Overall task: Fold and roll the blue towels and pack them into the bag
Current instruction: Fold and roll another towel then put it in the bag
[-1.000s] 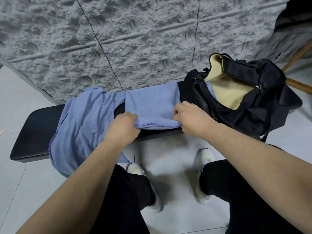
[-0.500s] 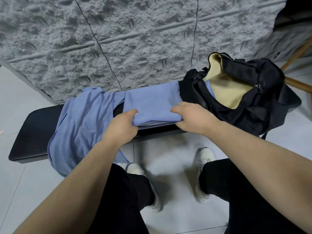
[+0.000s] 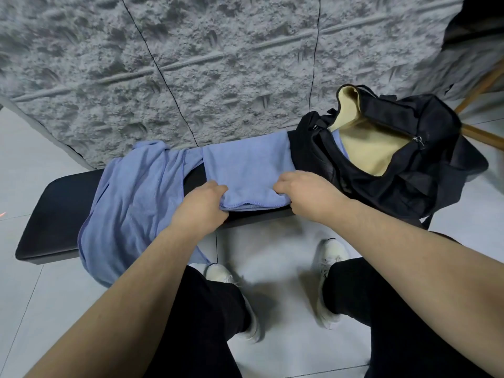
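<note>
Blue terry cloth lay folded into a narrow band across the black bench (image 3: 62, 203), and you had both hands at its near end for what looked like the start of a roll. Your left hand (image 3: 200, 207) pinched the near-left corner of the folded towel (image 3: 245, 170), fingers curled over the hem, while your right hand (image 3: 308, 196) gripped the near-right corner the same way; holding both corners would have kept the edge straight as it turned over. From your grip the towel ran away toward the wall, its far-right corner tucked behind the open black duffel bag (image 3: 409, 186), which sat just beside it, mouth gaping, ready for packing. A second, unfolded blue towel (image 3: 128, 214) draped over the bench to your left, untouched.
</note>
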A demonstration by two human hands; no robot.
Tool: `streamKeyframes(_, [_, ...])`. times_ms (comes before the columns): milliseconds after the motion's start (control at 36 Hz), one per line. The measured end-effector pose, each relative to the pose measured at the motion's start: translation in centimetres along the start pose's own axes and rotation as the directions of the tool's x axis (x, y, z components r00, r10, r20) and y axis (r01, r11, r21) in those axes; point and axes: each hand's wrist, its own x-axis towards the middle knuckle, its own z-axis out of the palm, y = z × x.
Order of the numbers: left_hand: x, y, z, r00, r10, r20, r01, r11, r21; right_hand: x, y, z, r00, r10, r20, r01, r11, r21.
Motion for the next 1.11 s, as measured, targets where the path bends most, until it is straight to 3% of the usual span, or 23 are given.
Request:
streamKeyframes(167, [-0.1,0.1,-0.3,0.997,0.003,-0.076,0.000,0.999,0.039,0.2,-0.1,0.1,1.000,0.002,-0.020,-0.001,0.999,0.038])
streamKeyframes(472, [-0.6,0.3,-0.4,0.999,-0.030,-0.040,0.031,0.999,0.029,-0.5,0.0,-0.5,0.997,0.079,0.010,-0.079,0.991,0.105])
streamKeyframes(583, [-1.0,0.8,-0.7,0.997,-0.071,-0.013,0.071,0.997,-0.015,-0.6,-0.2,-0.6,0.997,0.077,0.010,-0.077,0.975,0.207])
streamKeyframes(694, [-1.0,0.7,-0.5,0.993,-0.103,0.059,0.103,0.995,0.001,-0.5,-0.2,-0.3,0.988,0.101,0.115,-0.114,0.987,0.111])
streamKeyframes(778, [-1.0,0.9,-0.1,0.990,-0.089,0.112,0.076,0.990,0.120,-0.3,-0.1,0.2,0.992,0.074,0.101,-0.078,0.996,0.042])
streamKeyframes(861, [-1.1,1.1,0.0,0.995,-0.006,0.100,-0.004,0.995,0.100,-0.3,0.1,0.0,0.999,0.026,0.043,-0.026,1.000,0.003])
streamKeyframes(972, [-0.8,1.1,-0.1,0.991,0.024,0.134,-0.023,1.000,-0.013,-0.3,0.2,0.1,0.997,0.003,0.073,-0.005,1.000,0.025])
streamKeyframes(1111, [-0.6,0.9,0.4,0.990,0.006,0.143,-0.012,0.999,0.047,-0.5,0.4,0.6,0.995,0.018,0.095,-0.024,0.998,0.061])
